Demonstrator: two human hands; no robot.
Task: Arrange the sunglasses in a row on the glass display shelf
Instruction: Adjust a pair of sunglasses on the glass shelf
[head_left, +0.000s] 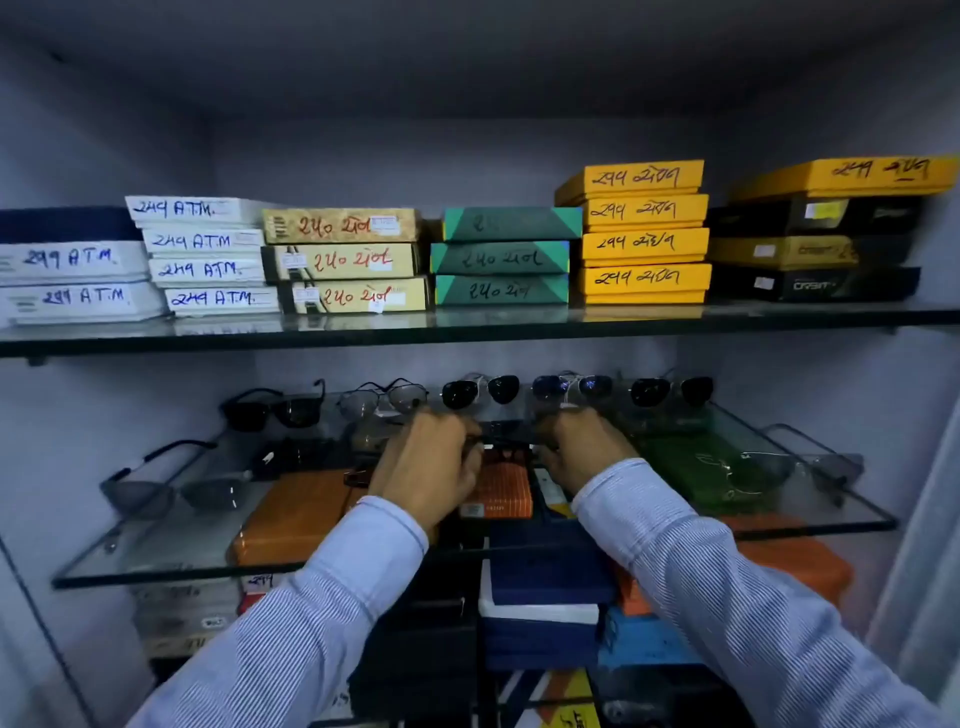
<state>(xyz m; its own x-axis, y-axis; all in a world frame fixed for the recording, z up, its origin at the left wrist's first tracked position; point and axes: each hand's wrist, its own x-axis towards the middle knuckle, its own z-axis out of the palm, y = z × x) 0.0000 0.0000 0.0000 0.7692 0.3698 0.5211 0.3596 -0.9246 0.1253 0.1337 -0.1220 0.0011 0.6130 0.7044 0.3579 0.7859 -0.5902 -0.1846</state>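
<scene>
Several sunglasses stand in a row along the back of the lower glass shelf: a black pair, a clear-lens pair, a dark aviator pair, a blue-tinted pair and another dark pair. A grey pair lies at the front left, a thin-framed pair at the right. My left hand and my right hand are both closed on the ends of a dark pair of sunglasses held between them over the shelf's middle; most of it is hidden.
An upper glass shelf carries stacks of flat boxes: white, beige, green, yellow and black. More boxes, orange, blue and others, lie under the lower glass. Cabinet walls close in left and right.
</scene>
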